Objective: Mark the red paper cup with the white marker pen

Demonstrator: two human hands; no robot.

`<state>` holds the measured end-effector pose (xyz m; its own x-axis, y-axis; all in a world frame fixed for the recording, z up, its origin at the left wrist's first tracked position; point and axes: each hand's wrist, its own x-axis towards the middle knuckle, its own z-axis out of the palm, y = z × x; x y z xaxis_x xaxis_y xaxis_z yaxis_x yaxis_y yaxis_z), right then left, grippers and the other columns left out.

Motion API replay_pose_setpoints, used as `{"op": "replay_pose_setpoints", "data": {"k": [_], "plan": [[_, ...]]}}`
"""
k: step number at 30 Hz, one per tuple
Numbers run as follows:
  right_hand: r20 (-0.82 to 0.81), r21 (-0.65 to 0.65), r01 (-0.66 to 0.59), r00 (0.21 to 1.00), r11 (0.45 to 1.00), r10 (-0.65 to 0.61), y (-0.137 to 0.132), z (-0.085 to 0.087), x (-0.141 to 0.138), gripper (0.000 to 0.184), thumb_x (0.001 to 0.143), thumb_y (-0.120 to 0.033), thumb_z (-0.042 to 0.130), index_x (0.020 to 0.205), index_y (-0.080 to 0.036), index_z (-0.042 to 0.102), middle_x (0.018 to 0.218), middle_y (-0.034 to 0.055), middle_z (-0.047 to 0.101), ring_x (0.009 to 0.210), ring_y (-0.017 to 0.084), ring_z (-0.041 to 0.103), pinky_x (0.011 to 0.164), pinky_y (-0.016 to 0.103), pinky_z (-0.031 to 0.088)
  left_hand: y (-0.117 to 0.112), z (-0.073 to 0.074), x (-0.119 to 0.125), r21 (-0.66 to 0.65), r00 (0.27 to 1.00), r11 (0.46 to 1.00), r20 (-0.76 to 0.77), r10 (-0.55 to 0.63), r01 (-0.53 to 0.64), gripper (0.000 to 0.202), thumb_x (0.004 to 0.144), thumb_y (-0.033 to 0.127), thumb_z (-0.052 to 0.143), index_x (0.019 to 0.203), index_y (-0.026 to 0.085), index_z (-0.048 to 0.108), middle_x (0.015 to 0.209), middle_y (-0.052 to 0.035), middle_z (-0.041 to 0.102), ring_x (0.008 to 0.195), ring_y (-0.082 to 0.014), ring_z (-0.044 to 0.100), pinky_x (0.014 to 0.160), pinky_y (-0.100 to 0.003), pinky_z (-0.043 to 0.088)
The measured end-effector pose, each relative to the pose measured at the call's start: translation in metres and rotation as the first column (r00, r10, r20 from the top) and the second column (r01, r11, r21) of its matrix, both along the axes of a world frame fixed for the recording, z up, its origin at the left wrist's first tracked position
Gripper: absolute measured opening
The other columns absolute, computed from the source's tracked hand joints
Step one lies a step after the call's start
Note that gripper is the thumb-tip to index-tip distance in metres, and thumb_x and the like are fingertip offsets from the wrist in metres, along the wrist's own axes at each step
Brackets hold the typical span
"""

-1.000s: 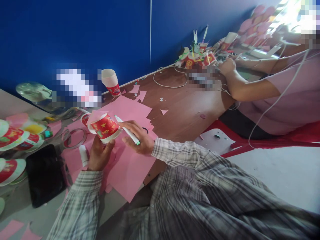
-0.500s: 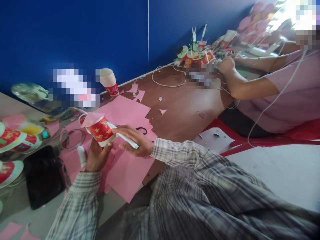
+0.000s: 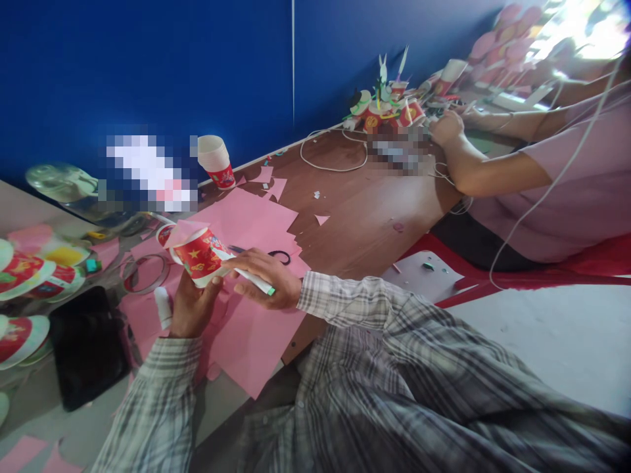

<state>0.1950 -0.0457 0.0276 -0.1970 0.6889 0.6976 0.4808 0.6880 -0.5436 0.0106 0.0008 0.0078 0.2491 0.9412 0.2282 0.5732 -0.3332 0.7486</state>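
My left hand (image 3: 192, 309) grips a red paper cup (image 3: 200, 256) with gold stars and a white rim, tilted above pink paper. A pale pink paper piece (image 3: 187, 231) sits at the cup's upper end. In my right hand (image 3: 266, 276) is a slim white marker pen (image 3: 249, 277) with a green end, its fingers closed around the barrel. The pen's far tip lies by the cup's right side; whether it touches I cannot tell. Black-handled scissors (image 3: 280, 256) lie on the pink sheets (image 3: 251, 355), partly hidden behind my right hand.
A stack of paper cups (image 3: 215, 161) stands by the blue wall. At left are a roll of tape (image 3: 142, 274), a black tablet-like device (image 3: 89, 348) and decorated cups (image 3: 22, 269). A co-worker's arm (image 3: 493, 164) works at right, near a white cable (image 3: 335, 169) and cup crafts.
The pen and the cup have shifted slightly to the right. More of the scissors' blades shows behind my right hand. Both hands keep their hold.
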Motion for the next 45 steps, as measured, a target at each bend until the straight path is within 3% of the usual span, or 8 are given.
{"op": "replay_pose_setpoints", "data": {"k": [5,12,18,23,29,31,34,45], "plan": [[-0.026,0.015,-0.002,1.000,1.000,0.003,0.0008,-0.0014,0.0002,0.055,0.090,-0.040,0.027,0.065,-0.010,0.066,0.090,0.0010,0.069,0.095,0.006,0.065,0.087,0.024,0.052,-0.0014,0.0036,0.0019,-0.001,1.000,1.000,0.000,-0.006,0.006,0.057,0.072,0.056,0.041,0.108,0.013,0.050,0.104,-0.0108,0.058,0.097,-0.0216,0.055,0.084,-0.038,0.041],[0.033,-0.012,0.001,0.999,1.000,0.000,0.0021,-0.0033,0.0010,0.055,0.089,-0.038,0.029,0.059,-0.007,0.064,0.093,-0.0006,0.069,0.095,0.006,0.064,0.088,0.025,0.051,-0.0006,-0.0009,-0.0008,-0.018,1.000,1.000,0.000,0.023,-0.023,0.059,0.071,0.058,0.041,0.109,0.013,0.049,0.102,-0.0109,0.058,0.094,-0.0219,0.056,0.077,-0.037,0.045],[0.043,0.077,0.028,0.999,0.997,-0.031,0.0017,0.0004,0.0013,0.069,0.084,-0.035,0.006,0.041,0.005,0.043,0.091,-0.0067,0.068,0.089,0.002,0.061,0.074,0.020,0.042,-0.0006,-0.0011,-0.0008,-0.020,1.000,0.999,0.008,0.026,-0.026,0.059,0.071,0.058,0.041,0.107,0.012,0.050,0.098,-0.0113,0.059,0.090,-0.0223,0.058,0.076,-0.039,0.046],[0.005,0.048,0.004,1.000,0.999,-0.004,0.0022,-0.0001,0.0018,0.059,0.089,-0.037,0.027,0.051,-0.005,0.058,0.089,-0.0004,0.070,0.092,0.004,0.065,0.080,0.021,0.050,-0.0007,-0.0018,-0.0012,-0.007,1.000,1.000,0.030,-0.009,0.010,0.055,0.073,0.055,0.042,0.109,0.014,0.049,0.102,-0.0094,0.058,0.097,-0.0230,0.056,0.079,-0.039,0.044],[-0.012,0.013,-0.022,1.000,1.000,0.022,0.0035,-0.0020,0.0022,0.070,0.085,-0.035,0.007,0.044,0.005,0.046,0.092,-0.0036,0.067,0.090,0.007,0.062,0.073,0.026,0.043,-0.0012,-0.0005,-0.0018,0.027,0.999,0.999,-0.046,0.026,-0.025,0.057,0.072,0.057,0.040,0.108,0.013,0.051,0.102,-0.0102,0.059,0.095,-0.0231,0.056,0.079,-0.040,0.044],[-0.008,-0.001,-0.042,0.999,0.999,0.042,0.0035,-0.0025,0.0023,0.067,0.087,-0.037,0.014,0.050,0.001,0.055,0.094,-0.0013,0.068,0.093,0.007,0.063,0.078,0.025,0.046,-0.0017,0.0013,-0.0005,0.023,0.999,0.999,-0.041,0.023,-0.022,0.058,0.072,0.058,0.039,0.107,0.013,0.051,0.101,-0.0103,0.059,0.094,-0.0220,0.056,0.080,-0.040,0.043],[0.007,-0.027,-0.048,0.999,0.999,0.048,0.0032,-0.0033,0.0025,0.049,0.089,-0.035,0.032,0.071,-0.007,0.067,0.095,0.0037,0.068,0.094,0.006,0.063,0.089,0.025,0.052,-0.0017,0.0017,0.0006,0.011,1.000,1.000,-0.018,0.009,-0.009,0.057,0.073,0.058,0.040,0.107,0.014,0.051,0.101,-0.0097,0.059,0.093,-0.0204,0.056,0.080,-0.037,0.043],[0.005,-0.081,-0.038,0.999,0.996,0.039,0.0027,-0.0053,0.0033,0.053,0.089,-0.041,0.025,0.078,-0.011,0.067,0.097,-0.0019,0.068,0.093,0.005,0.062,0.091,0.027,0.048,-0.0022,0.0018,-0.0010,0.025,1.000,1.000,-0.004,0.015,-0.015,0.060,0.072,0.060,0.039,0.105,0.012,0.051,0.096,-0.0099,0.059,0.088,-0.0200,0.057,0.075,-0.036,0.045]]}}
